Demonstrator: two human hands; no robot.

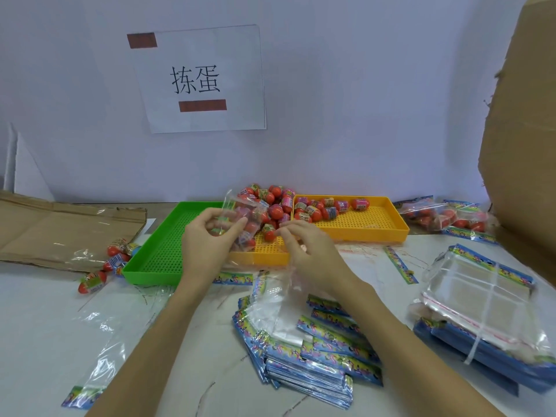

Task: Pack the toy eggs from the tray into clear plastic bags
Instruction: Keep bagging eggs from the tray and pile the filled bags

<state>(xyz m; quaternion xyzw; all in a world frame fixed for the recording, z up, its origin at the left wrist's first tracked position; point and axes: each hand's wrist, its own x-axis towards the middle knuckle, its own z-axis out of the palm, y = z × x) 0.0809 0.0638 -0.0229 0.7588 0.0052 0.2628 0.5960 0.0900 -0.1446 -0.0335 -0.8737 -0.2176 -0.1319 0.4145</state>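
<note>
My left hand (pixel 207 239) grips a clear plastic bag (pixel 240 216) with several red toy eggs inside, held above the trays. My right hand (pixel 304 251) hovers over the near yellow tray (pixel 267 257) with its fingers curled, fingertips close to a red egg (pixel 270 234); I cannot see anything pinched in it. A heap of red toy eggs (pixel 275 203) fills the back of that tray. More eggs (pixel 328 207) lie in the far yellow tray (pixel 361 233). The green tray (pixel 156 260) sits at the left.
Loose eggs (pixel 114 254) lie left of the green tray on a cardboard sheet (pixel 60 230). Filled bags (pixel 445 218) are piled at the far right beside a large cardboard box (pixel 523 145). Stacks of empty printed bags (pixel 316 350) and a bundled stack (pixel 481 320) lie near me.
</note>
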